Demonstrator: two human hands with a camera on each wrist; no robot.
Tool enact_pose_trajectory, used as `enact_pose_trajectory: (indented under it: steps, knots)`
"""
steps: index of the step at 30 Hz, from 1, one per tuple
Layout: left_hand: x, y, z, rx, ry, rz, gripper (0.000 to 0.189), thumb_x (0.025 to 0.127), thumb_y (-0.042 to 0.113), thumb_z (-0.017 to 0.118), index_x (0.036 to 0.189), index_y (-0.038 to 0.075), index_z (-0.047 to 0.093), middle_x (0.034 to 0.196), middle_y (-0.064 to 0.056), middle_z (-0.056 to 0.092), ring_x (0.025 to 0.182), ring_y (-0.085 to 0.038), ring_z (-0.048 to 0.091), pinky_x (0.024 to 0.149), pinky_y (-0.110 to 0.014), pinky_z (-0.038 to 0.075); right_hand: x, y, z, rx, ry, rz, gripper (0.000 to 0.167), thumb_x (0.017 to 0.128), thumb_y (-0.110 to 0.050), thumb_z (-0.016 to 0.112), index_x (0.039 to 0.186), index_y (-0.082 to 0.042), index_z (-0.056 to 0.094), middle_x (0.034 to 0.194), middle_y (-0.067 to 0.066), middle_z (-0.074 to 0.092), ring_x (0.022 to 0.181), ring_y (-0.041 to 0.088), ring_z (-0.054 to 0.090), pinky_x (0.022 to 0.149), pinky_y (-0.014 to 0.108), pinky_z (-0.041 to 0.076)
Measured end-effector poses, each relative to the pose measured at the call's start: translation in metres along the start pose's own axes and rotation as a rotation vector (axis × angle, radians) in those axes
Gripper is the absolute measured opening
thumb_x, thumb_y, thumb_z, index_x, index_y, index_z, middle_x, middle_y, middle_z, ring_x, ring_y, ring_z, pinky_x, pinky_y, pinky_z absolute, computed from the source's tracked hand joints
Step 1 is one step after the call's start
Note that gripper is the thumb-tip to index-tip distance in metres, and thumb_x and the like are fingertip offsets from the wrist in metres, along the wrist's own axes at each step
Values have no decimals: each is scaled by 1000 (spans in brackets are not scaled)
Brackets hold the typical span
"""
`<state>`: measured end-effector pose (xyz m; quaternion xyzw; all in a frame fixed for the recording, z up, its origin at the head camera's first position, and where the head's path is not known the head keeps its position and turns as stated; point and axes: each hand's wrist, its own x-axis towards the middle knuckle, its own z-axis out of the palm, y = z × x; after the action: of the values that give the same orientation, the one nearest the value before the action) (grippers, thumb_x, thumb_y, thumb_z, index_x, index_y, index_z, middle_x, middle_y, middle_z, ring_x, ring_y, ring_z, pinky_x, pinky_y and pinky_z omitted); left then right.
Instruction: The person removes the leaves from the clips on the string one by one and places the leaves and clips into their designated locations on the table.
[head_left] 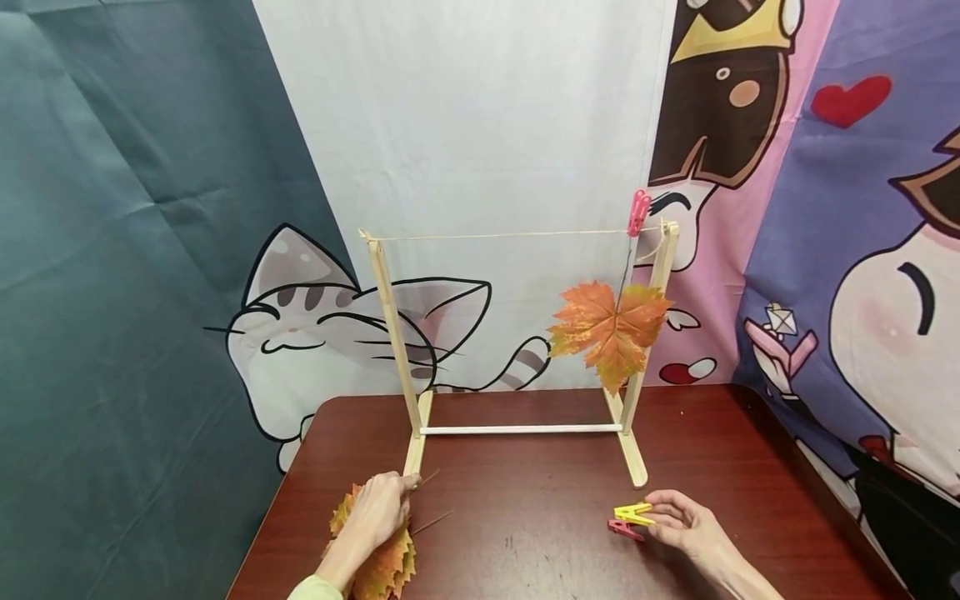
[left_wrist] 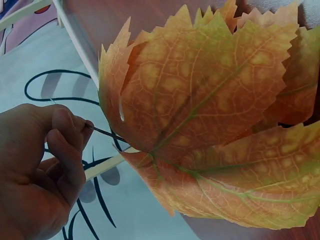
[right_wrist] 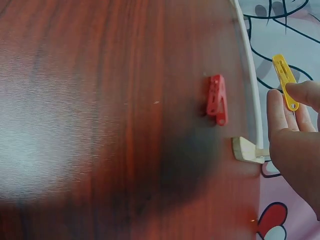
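Note:
At the table's front left, my left hand (head_left: 378,510) pinches the thin stem of an orange-yellow artificial maple leaf (left_wrist: 210,95) between thumb and fingertips. More such leaves lie behind and below it, partly hidden by it. Over the right side of the table, my right hand (head_left: 693,529) holds a yellow clothespin (right_wrist: 284,77) between thumb and fingers. A red clothespin (right_wrist: 217,100) lies on the tabletop just below that hand. Another maple leaf (head_left: 615,329) hangs by its stem from a pink clothespin (head_left: 639,212) at the right end of a string (head_left: 495,237).
The string runs between two uprights of a pale wooden stand (head_left: 395,333), whose feet rest at the back of the dark red-brown table (head_left: 525,508). A white crossbar (head_left: 521,430) joins the uprights low down. Cartoon-printed cloth (head_left: 480,108) hangs behind the table.

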<state>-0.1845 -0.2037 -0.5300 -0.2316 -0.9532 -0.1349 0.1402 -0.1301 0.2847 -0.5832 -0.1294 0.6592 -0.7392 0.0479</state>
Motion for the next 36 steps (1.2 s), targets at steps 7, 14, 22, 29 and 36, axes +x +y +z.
enact_pose_trajectory:
  steps: [7,14,22,29,36]
  knots:
    - [-5,0,11,-6,-20,-37,30,71,-4,72,80,24,71,61,7,45,52,-20,53,44,-34,40,-6,6,1,-63,24,126,39,88,13,63,118,24,41,108,13,67,96,12,69,77,24,55]
    - [-10,-1,18,-37,10,-38,31,68,-5,73,82,24,73,64,6,49,54,-20,55,44,-34,41,-8,15,1,-31,25,144,41,86,14,64,118,25,42,108,17,66,98,13,69,79,25,56]
    - [-16,-4,29,-88,2,-75,37,68,-5,71,96,18,81,74,5,57,55,-15,53,45,-31,41,-13,24,1,-11,3,183,45,88,14,63,119,29,35,110,20,65,98,12,68,80,25,55]
    - [-19,-4,40,-124,11,-96,34,68,-4,72,92,18,81,72,7,54,52,-11,48,42,-29,39,-15,26,1,-76,24,244,48,86,13,66,121,29,37,111,26,64,97,12,68,81,26,56]
    - [-21,-2,44,-142,2,-115,37,68,-5,70,94,18,82,73,5,54,51,-13,47,42,-30,38,-17,26,2,-115,31,292,49,84,13,67,121,29,38,112,24,65,97,13,68,79,26,56]
